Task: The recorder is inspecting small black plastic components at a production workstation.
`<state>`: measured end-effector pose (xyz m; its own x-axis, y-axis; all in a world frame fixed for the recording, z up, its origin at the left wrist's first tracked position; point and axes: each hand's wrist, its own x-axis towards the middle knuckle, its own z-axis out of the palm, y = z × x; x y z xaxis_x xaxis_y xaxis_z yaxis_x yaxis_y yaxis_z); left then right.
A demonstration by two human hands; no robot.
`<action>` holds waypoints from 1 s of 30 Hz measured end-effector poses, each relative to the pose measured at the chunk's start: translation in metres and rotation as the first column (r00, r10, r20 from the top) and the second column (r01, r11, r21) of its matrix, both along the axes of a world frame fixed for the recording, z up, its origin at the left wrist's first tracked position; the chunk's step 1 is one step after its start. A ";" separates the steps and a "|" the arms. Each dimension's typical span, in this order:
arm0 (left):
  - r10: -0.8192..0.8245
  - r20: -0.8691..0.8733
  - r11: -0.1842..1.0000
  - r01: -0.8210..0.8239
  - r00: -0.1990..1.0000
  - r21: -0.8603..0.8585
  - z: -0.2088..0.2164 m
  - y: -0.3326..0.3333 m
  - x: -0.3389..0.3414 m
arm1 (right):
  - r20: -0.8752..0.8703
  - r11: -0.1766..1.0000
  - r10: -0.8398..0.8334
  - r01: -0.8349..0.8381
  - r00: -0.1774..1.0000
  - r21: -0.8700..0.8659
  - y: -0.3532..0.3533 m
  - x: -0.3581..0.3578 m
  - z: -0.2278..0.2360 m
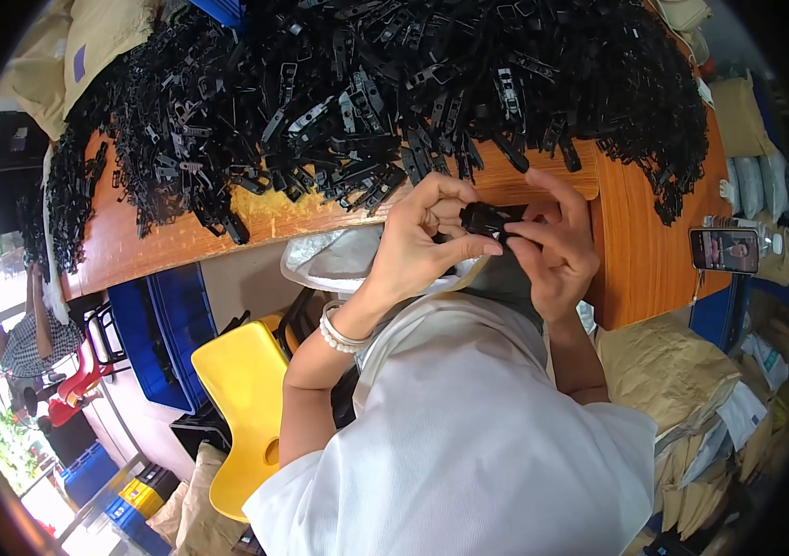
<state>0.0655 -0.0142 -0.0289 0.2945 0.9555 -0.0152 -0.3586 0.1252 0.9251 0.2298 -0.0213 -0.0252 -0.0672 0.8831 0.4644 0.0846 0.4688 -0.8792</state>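
A small black plastic part (483, 221) is held between my two hands, just off the table's near edge. My left hand (427, 232) has its thumb and curled fingers closed on the part's left side. From the right, my right hand (557, 246) pinches the same part with thumb and fingertips, one finger raised. The part's exact kind is partly hidden by my fingers. Beyond my hands a large heap of black plastic clip-like parts (348, 111) covers most of the wooden table (649, 250).
A phone (725, 250) with a lit screen stands at the table's right side. A yellow chair (246, 398) and blue bins (163, 334) are to my left. Brown paper sacks (668, 366) lie at the right. Another person (28, 338) is at the far left.
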 end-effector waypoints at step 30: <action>0.625 -0.738 0.700 0.236 0.256 0.674 -0.025 0.084 -0.027 | -0.097 0.850 -0.231 0.152 0.968 -0.505 -0.013 0.022 -0.033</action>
<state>0.0382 0.0702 -0.0537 0.2869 0.8578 0.4265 0.8051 -0.4572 0.3778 0.2521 -0.0342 -0.0584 0.1617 0.9860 -0.0413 -0.0220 -0.0382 -0.9990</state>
